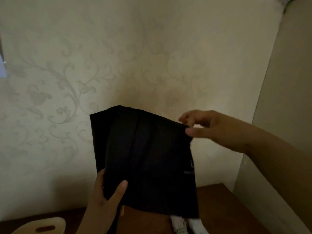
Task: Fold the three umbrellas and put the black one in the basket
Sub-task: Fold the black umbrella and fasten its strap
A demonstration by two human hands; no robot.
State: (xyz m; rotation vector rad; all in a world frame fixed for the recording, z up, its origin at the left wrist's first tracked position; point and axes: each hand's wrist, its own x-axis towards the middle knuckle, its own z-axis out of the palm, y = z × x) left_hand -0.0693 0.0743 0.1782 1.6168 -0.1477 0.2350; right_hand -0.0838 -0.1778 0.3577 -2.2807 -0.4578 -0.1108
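The black umbrella (145, 159) is held up in front of the wall, its dark canopy fabric gathered into flat pleats. My left hand (108, 198) grips the lower left part of the fabric, thumb across the front. My right hand (211, 130) pinches the canopy's upper right corner between thumb and fingers. Small pale lettering shows on the canopy's right edge. The umbrella's shaft and handle are hidden behind the fabric. The other umbrellas are out of view.
A dark wooden table (217, 208) lies below. A pale wooden piece with a slot handle (45, 226) sits at the bottom left. Something white (189, 225) shows under the umbrella. Patterned wallpaper is behind; a plain wall corner (278, 115) stands at the right.
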